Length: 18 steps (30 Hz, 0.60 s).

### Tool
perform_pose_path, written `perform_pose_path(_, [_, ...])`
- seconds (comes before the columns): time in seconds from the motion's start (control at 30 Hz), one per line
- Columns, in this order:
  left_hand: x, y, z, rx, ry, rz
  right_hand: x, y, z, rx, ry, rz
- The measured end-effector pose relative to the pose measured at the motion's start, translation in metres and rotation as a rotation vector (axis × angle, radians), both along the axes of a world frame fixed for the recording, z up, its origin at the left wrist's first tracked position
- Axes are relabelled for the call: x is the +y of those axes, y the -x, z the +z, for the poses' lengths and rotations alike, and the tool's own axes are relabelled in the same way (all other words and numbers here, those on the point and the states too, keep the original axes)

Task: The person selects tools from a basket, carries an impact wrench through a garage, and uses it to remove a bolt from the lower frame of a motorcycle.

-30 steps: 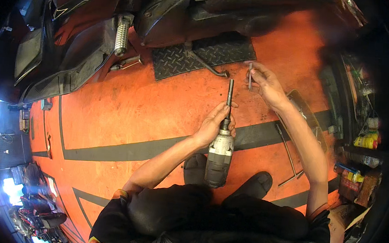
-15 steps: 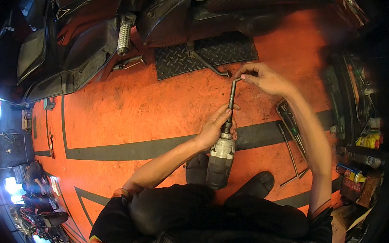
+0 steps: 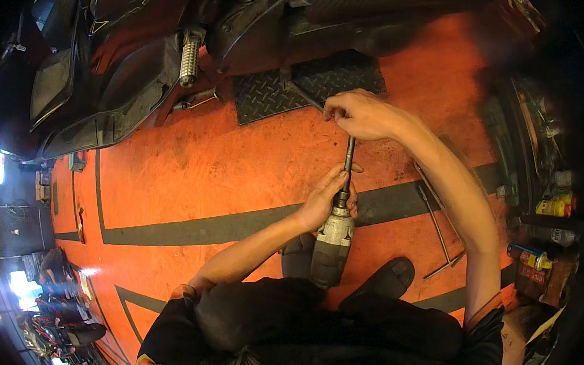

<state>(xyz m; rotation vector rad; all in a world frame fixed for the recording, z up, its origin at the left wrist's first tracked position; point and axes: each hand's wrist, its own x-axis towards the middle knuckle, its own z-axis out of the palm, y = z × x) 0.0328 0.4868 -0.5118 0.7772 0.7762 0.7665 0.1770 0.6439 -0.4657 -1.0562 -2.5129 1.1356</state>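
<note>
An impact wrench (image 3: pixel 332 244) with a pale metal front and dark rear body stands between my shoes, its nose pointing away from me. My left hand (image 3: pixel 320 204) is wrapped round that nose, fingers closed. From it a slim extension bar (image 3: pixel 350 153) reaches up to my right hand (image 3: pixel 360 116). The right fingers are bent over the bar's far end and hide its tip. Just beyond this hand lies the side stand (image 3: pixel 304 94) of a dark scooter (image 3: pixel 124 94), its lower end covered by my fingers.
A black chequered mat (image 3: pixel 264 101) lies beneath the side stand on the orange floor. A T-handle wrench (image 3: pixel 437 225) rests right of my shoes, near a tray partly behind my right forearm. Cans (image 3: pixel 555 205) line the right side. Another motorcycle (image 3: pixel 67 333) stands far left.
My right hand has moved slightly left and turned over the bar's end, which now hides the bent tip seen before. My left hand still grips the impact wrench's nose.
</note>
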Motion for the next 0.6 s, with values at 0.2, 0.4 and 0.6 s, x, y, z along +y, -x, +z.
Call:
perform_pose_path(0.2, [-0.003, -0.001, -0.004, 0.001, -0.003, 0.008, -0.015, -0.003, -0.003, 0.014, 0.081, -0.028])
perform_pose_path(0.4, [-0.007, 0.004, -0.012, -0.016, -0.032, 0.165, -0.059, -0.03, -0.043, 0.296, -0.091, -0.455])
perform_pose_path(0.6, [-0.002, 0.031, -0.025, -0.072, 0.043, 0.44, -0.177, -0.046, -0.064, -0.173, 0.095, 0.093])
